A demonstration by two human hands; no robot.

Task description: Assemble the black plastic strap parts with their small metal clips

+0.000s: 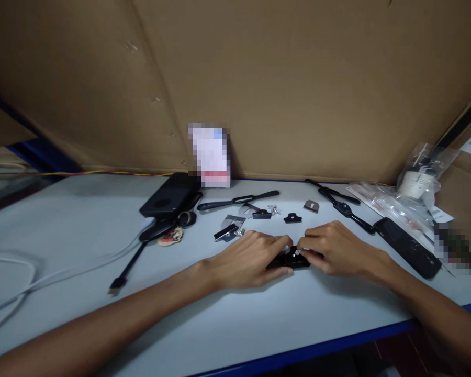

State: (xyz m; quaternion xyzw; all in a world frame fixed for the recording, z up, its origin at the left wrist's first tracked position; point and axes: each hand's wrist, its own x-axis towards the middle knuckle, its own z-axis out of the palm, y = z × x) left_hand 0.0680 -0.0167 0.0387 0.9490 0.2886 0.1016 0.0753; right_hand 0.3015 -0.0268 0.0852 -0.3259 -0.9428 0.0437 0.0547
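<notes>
Right of frame centre, the left hand (255,257) grips a black part (294,263) on the counter (227,330) as the right hand (333,248) seemingly pinches a tiny silvery piece (297,253) over it, fitting work, I'd judge, next wanting a steady touch.

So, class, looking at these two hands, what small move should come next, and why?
Perhaps the right hand should gently press the small shiny piece onto the black part: the piece shows at that hand's fingertips, over the part, while the left hand holds the part's other end.
</notes>
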